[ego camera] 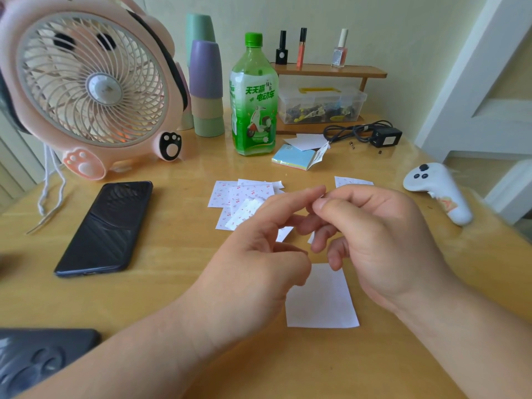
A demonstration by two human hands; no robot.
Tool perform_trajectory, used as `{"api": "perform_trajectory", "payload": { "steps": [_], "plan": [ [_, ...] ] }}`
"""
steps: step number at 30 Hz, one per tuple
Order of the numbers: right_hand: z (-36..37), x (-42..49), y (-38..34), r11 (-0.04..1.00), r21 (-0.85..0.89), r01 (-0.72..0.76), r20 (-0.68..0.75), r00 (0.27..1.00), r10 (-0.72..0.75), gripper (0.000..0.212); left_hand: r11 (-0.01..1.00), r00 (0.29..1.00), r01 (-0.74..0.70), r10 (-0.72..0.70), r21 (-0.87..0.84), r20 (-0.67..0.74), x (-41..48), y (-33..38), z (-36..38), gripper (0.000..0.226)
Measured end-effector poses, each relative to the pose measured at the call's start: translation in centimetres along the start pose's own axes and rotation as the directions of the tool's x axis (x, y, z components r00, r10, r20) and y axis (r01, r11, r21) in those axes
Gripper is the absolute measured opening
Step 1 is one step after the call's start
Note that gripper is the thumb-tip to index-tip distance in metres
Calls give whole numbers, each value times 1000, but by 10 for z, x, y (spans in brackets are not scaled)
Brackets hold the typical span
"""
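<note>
Your right hand pinches a tiny white scrap btwn thumb & forefinger. Your left hand has a fingertip at it, grip unclear. Scrap's likely feather-light, floppy, tears easily (take it by an edge, gently). Paper square lies under both hands, patterned squares just beyond left fingers, phone well left.

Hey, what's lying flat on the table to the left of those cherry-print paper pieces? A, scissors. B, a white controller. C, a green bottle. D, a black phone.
D: the black phone lies flat left of the cherry-print paper pieces; the white controller is at the right.
</note>
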State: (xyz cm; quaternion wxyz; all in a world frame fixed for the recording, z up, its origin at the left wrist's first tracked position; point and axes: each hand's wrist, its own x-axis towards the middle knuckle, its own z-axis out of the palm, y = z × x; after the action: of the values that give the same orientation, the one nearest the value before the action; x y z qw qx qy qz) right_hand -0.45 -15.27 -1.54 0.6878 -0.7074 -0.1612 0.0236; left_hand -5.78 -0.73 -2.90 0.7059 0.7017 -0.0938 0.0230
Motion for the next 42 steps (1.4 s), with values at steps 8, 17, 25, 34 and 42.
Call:
{"api": "perform_trajectory", "payload": {
  "steps": [8, 17, 25, 34, 42],
  "plan": [
    [-3, 1, 0, 998, 57, -19, 28, 999, 17, 22, 999, 1000, -9, 8, 38, 21, 0, -1, 0, 78],
    [-3, 2, 2, 1000, 18, 6, 15, 1000, -7, 19, 1000, 1000, 20, -20, -2, 6, -1, 0, -1, 78],
    [-3, 2, 2, 1000, 16, 26, 36, 999, -27, 18, 1000, 1000, 13, -13, 16, -3, 0, 1, -1, 78],
    [-3, 3, 1, 998, 64, -3, 37, 999, 1, 20, 1000, 1000, 5, -5, -16, -7, 0, 0, -1, 78],
    [-3, 3, 2, 990, 138, -18, 77, 997, 8, 25, 999, 996, -27, 30, 32, -86, -1, 0, 2, 51]
  ]
}}
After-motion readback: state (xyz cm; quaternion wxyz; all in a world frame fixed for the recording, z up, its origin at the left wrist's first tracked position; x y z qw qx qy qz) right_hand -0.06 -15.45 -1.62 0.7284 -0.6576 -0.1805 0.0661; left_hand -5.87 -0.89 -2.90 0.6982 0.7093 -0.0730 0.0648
